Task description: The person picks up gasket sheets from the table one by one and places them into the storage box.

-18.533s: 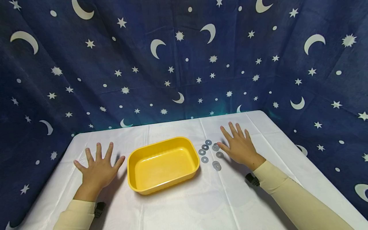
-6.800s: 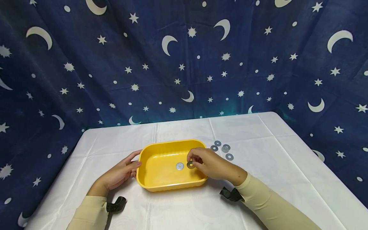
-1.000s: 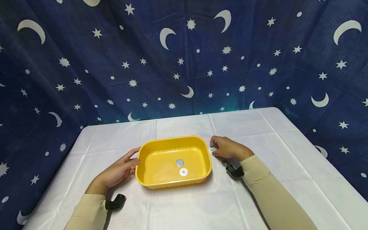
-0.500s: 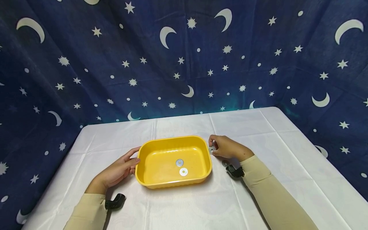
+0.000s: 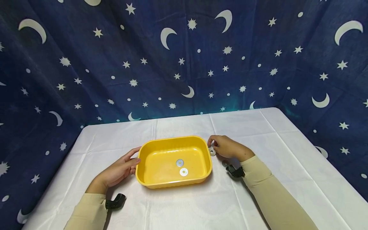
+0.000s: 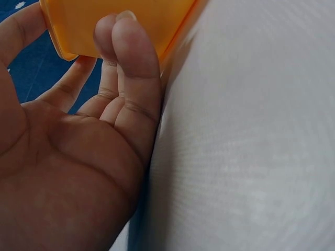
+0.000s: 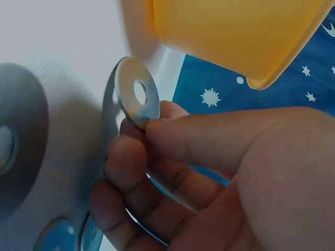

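A yellow plastic tray (image 5: 172, 184) stands on the table with two metal washers inside, one grey washer (image 5: 179, 163) and one brighter washer (image 5: 183, 172). My left hand (image 5: 119, 172) holds the tray's left end, thumb at the rim; in the left wrist view some fingers lie against its outer wall. Just right of the tray, my right hand (image 5: 228, 147) pinches a washer (image 7: 149, 94) between thumb and finger, tilted up near the tabletop. Behind it shows what looks like another disc's edge. More washers (image 7: 23, 99) lie close by, partly hidden under the hand.
A white cloth covers the table (image 5: 184, 210). One loose washer (image 5: 225, 163) lies beside the right wrist's black camera mount (image 5: 235, 172). A blue curtain (image 5: 143, 41) with moons and stars hangs behind the table.
Earliest, both hands were spread and all washers lay on the table. Later the right hand held one over the tray. In the last second, the washer at the right fingertips shifts slightly; the left hand stays still.
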`<state>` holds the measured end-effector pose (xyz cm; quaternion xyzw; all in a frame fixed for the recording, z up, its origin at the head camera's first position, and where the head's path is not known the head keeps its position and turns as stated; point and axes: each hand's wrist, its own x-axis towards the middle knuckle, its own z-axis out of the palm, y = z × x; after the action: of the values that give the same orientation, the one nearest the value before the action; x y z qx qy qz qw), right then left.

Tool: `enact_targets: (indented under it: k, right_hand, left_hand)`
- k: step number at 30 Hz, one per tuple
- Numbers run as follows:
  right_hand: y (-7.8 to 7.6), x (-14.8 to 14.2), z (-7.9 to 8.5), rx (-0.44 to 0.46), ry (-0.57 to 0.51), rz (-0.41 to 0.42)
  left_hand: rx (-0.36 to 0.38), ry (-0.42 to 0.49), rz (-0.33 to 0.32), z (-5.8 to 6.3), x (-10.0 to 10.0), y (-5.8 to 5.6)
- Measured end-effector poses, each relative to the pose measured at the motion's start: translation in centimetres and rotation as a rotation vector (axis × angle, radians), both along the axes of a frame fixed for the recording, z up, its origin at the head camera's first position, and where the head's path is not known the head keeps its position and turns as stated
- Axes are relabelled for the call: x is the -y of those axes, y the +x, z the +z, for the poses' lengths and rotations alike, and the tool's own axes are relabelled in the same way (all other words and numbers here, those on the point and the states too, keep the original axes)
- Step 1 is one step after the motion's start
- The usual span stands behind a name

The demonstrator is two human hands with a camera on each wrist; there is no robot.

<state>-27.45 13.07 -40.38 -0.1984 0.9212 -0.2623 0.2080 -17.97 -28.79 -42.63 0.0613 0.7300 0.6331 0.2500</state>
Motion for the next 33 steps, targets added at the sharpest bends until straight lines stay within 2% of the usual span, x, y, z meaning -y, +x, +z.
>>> enact_targets:
  k: [6,19,26,33]
  right_hand:
    - [-0.1,-0.1,0.3,-0.074,0.032,0.007]
    - [0.3,-0.3,1.5,-0.202,-0.090,0.008]
    - [0.6,-0.2,2.0,-0.200,-0.126,-0.059]
    - [0.8,-0.1,2.6,-0.232,-0.178,-0.052]
  left_hand:
    - [0.003,0.002,0.010,0.0,-0.1,0.0]
    - [-0.001,0.002,-0.006,-0.2,0.1,0.0]
    - [-0.005,0.010,-0.013,-0.2,0.1,0.0]
    - [0.002,-0.001,0.002,-0.1,0.1,-0.1]
